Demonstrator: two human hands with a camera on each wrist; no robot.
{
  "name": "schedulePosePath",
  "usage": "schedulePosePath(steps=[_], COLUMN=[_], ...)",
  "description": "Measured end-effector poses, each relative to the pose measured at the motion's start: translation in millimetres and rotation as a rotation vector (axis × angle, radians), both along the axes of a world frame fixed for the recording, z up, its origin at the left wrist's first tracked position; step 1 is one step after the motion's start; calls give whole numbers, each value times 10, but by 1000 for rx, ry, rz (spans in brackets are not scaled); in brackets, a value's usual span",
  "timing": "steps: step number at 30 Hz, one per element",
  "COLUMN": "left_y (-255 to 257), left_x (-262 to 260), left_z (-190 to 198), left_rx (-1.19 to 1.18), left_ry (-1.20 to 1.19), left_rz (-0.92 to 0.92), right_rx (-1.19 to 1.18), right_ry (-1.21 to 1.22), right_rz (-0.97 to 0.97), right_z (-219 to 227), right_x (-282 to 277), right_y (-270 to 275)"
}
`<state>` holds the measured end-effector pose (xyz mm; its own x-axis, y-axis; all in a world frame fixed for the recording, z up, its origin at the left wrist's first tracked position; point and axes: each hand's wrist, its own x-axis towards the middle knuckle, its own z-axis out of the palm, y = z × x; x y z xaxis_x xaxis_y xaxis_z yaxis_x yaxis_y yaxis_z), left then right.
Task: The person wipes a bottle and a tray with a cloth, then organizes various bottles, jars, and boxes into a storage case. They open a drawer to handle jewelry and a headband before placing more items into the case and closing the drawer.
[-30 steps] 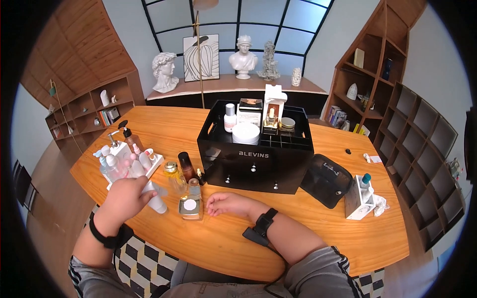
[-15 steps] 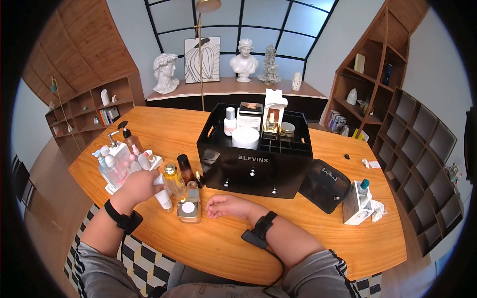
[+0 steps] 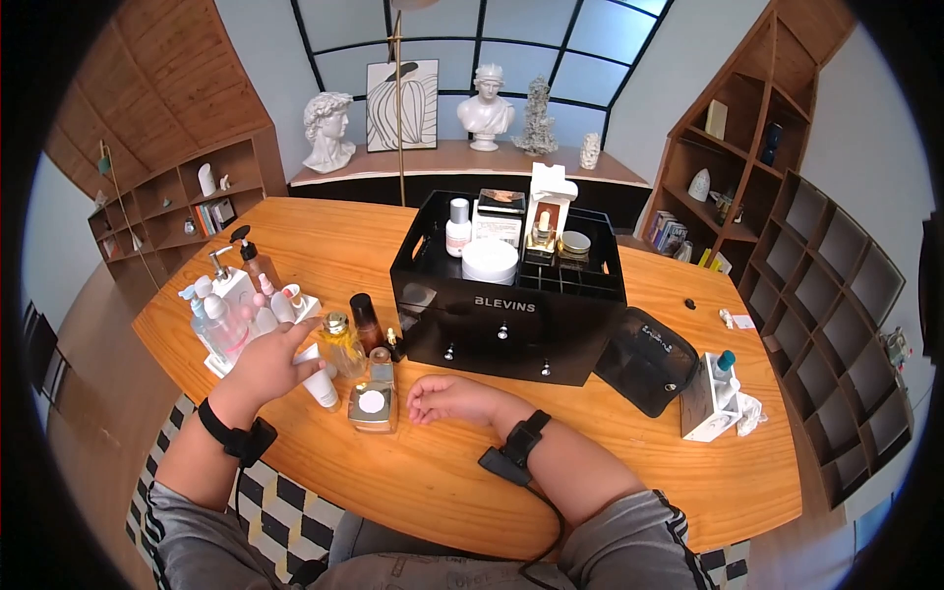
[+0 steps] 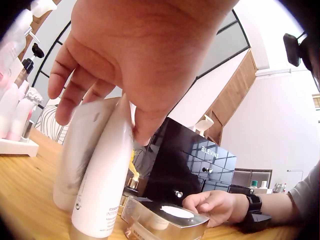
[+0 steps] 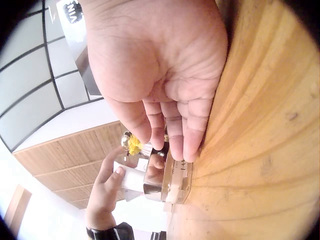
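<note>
In the head view my left hand is over the left part of the table, fingers extended and spread. Its thumb is right at the upper end of a white squeeze tube. The left wrist view shows this printed white tube standing cap down, a second, blurred pale tube close behind it, with the fingers loosely around their tops. My right hand rests on its side on the wood, fingers loosely bent and holding nothing. Just left of it is a square glass bottle with a round white label.
A yellow-decorated glass bottle and a brown bottle stand before the black BLEVINS box, which carries cosmetics on top. Pump bottles stand with a white tray at left. A black pouch and marbled holder are at right.
My left hand has shifted slightly left, and its fingers have straightened from their grip on the white tube, which now stands beside the square bottle. My right hand has barely moved.
</note>
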<state>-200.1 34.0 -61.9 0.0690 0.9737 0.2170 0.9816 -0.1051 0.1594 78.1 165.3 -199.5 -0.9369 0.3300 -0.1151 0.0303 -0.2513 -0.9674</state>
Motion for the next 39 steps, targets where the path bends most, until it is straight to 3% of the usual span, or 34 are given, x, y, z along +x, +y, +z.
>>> schedulePosePath(steps=[6, 9, 15, 27, 33, 36, 39], left_y=[66, 13, -96, 4, -189, -352, -430], left_x=[-136, -92, -152, -34, 12, -2, 96], left_z=[-83, -22, -177, -337, -315, -330, -408], left_rx=[-64, -140, -144, 36, 226, -45, -427], left_ry=[-168, -315, -488, -482, -475, -143, 35], left_rz=[-12, 111, 35, 135, 234, 322, 338], right_rx=[3, 4, 20, -10, -19, -9, -1], right_ry=[-26, -20, 6, 0, 9, 22, 6], right_rz=[-1, 4, -3, -12, -10, 3, -9], right_z=[40, 27, -21, 14, 10, -31, 1], right_x=[4, 6, -12, 5, 8, -2, -4], right_y=[-14, -6, -2, -8, -9, 8, -7])
